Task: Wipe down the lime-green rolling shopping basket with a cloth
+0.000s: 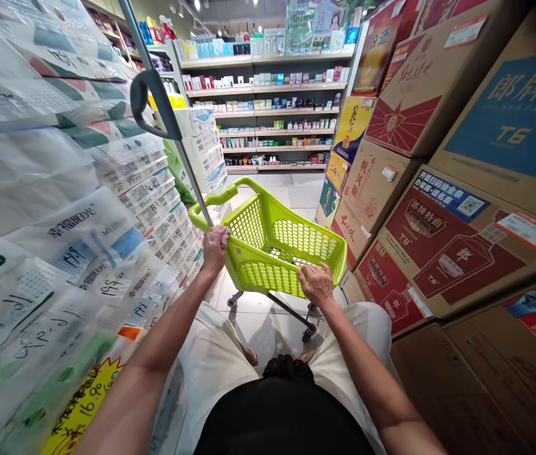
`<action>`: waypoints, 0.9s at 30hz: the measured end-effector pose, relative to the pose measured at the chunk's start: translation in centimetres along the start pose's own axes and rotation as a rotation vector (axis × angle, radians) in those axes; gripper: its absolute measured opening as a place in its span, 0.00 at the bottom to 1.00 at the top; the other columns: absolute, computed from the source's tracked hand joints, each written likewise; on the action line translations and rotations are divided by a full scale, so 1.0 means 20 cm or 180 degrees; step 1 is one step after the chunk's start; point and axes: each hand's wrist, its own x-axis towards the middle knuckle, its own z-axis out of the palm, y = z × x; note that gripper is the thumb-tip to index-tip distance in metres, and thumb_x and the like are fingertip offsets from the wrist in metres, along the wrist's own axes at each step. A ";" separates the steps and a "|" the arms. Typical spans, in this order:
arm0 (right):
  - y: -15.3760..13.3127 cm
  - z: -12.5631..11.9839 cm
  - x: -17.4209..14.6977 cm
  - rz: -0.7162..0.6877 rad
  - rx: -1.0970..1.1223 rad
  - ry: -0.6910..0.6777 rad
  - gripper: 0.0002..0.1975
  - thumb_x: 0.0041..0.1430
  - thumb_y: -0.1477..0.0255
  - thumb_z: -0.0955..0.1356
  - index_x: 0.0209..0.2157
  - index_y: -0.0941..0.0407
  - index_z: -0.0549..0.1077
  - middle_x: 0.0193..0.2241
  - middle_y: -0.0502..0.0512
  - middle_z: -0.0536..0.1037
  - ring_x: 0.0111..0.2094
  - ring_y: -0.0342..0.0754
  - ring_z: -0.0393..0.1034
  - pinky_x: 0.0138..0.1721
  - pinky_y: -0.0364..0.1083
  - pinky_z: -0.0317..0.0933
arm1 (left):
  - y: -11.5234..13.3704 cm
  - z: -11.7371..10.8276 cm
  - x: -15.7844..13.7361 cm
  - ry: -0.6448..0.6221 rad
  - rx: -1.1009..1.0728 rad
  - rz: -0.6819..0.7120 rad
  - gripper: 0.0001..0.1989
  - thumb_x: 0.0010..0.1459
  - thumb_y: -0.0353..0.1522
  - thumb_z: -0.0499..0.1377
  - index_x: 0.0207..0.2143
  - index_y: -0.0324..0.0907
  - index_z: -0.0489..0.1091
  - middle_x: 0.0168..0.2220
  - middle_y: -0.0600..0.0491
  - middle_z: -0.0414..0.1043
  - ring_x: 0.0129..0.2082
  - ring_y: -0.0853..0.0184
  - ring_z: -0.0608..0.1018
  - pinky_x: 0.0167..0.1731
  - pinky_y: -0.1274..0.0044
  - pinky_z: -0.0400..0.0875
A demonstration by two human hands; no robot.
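Observation:
A lime-green shopping cart (pixel 268 278) with a perforated plastic basket stands crosswise in front of my knees. My left hand (pixel 215 248) is closed on its near left corner, beside the foot of a slanting grey pole (pixel 191 170). That pole rises past the cart's handle and carries a dark grey loop grip (pixel 155 104). On the near rim, toward the right end, my right hand (pixel 316 283) has its fingers curled over the edge. The basket's floor shows through as open mesh, and its near inside is partly hidden by the wall.
Plastic-wrapped paper packs (pixel 59 170) are piled high close on my left. Stacked cardboard cartons (pixel 438 227) wall the right side. Across the tiled floor (pixel 291 189), shelves (pixel 268 114) hold several rows of small boxes and bottles. A yellow price sign (pixel 83 404) hangs at lower left.

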 end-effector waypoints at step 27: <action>0.12 -0.12 0.00 -0.0040 0.0155 -0.0055 0.20 0.75 0.65 0.56 0.42 0.53 0.78 0.39 0.54 0.85 0.41 0.50 0.74 0.63 0.54 0.46 | 0.11 0.22 -0.30 -0.0145 0.0083 -0.0123 0.21 0.59 0.23 0.54 0.53 0.43 0.74 0.47 0.42 0.66 0.51 0.54 0.72 0.57 0.62 0.71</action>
